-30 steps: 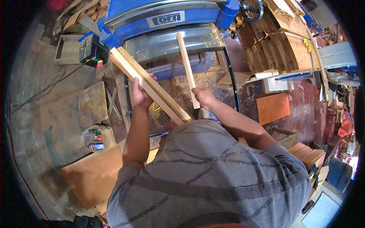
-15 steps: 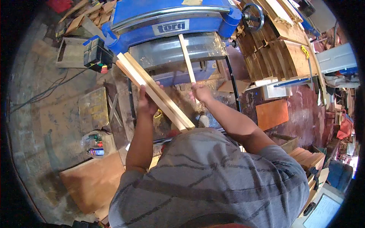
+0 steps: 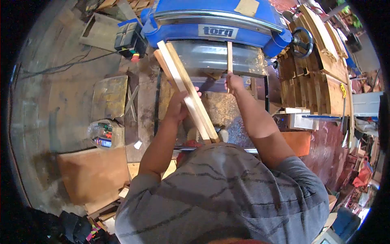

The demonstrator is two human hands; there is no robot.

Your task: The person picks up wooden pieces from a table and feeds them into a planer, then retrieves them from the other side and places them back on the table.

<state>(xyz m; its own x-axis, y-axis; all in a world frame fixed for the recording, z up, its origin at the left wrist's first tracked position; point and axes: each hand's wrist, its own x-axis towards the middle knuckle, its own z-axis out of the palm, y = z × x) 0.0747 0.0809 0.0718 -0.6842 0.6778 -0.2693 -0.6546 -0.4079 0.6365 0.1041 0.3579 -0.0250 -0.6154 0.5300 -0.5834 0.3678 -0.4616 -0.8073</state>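
Observation:
My left hand (image 3: 181,106) is closed around a bundle of long wooden strips (image 3: 191,98), held at a slant with its near end against the grey shirt. My right hand (image 3: 234,83) grips the near part of a single thin wooden strip (image 3: 230,57). That strip lies over the metal bed (image 3: 203,57) of a blue thickness planer (image 3: 260,18), and its far end goes under the machine's front edge, out of sight. The far end of the bundle hangs by the left side of the bed.
At the planer's right is a handwheel (image 3: 302,42), with stacked boards (image 3: 313,91) beyond it. A black box with a red button (image 3: 131,40) stands at its left. Below the bed lie wood shavings (image 3: 221,106). Plywood (image 3: 93,175) and a container of bottles (image 3: 106,135) lie at left.
The single strip has slid farther under the planer, and my right hand has moved forward with it. My left hand still holds the bundle. The whole view has shifted.

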